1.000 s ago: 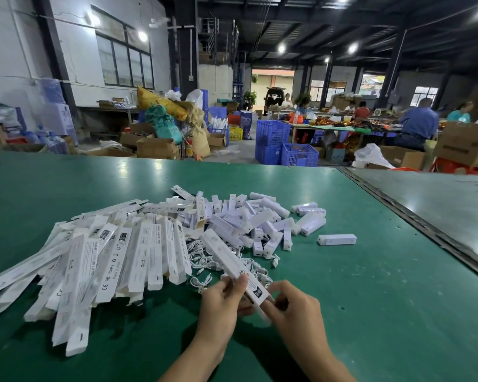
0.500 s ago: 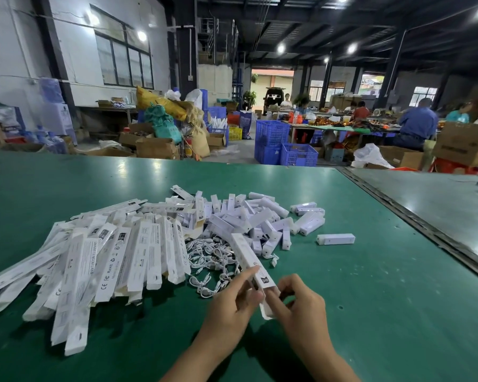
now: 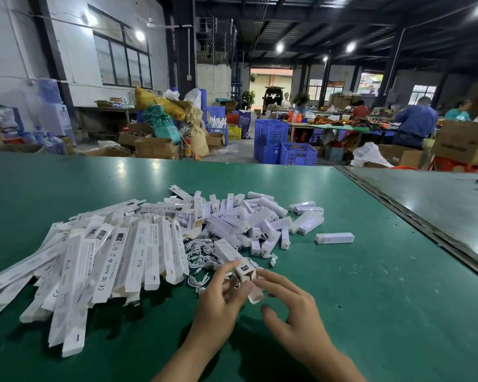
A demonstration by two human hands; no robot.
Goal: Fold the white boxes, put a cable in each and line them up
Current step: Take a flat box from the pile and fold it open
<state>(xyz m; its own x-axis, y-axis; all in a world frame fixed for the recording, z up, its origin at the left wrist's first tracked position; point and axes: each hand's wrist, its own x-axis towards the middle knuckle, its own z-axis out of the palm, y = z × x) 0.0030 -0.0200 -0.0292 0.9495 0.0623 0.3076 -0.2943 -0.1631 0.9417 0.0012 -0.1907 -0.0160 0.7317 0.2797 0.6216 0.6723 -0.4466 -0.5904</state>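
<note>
The white box (image 3: 229, 251) is a long, slim carton with small dark print near its end, and it slants from the cable tangle (image 3: 198, 250) towards the near side of the green bench (image 3: 384, 312). Its near end gapes open, with a flap hanging out below. The left hand (image 3: 220, 301) has its grip closed round that near end, so most of the box juts out beyond the fingers. The right hand (image 3: 295, 319) is loosely spread, its fingertips (image 3: 260, 279) at the flap, touching it rather than pinching, as far as I can make out. Flat unfolded cartons (image 3: 108, 255) lie fanned out to the left.
</note>
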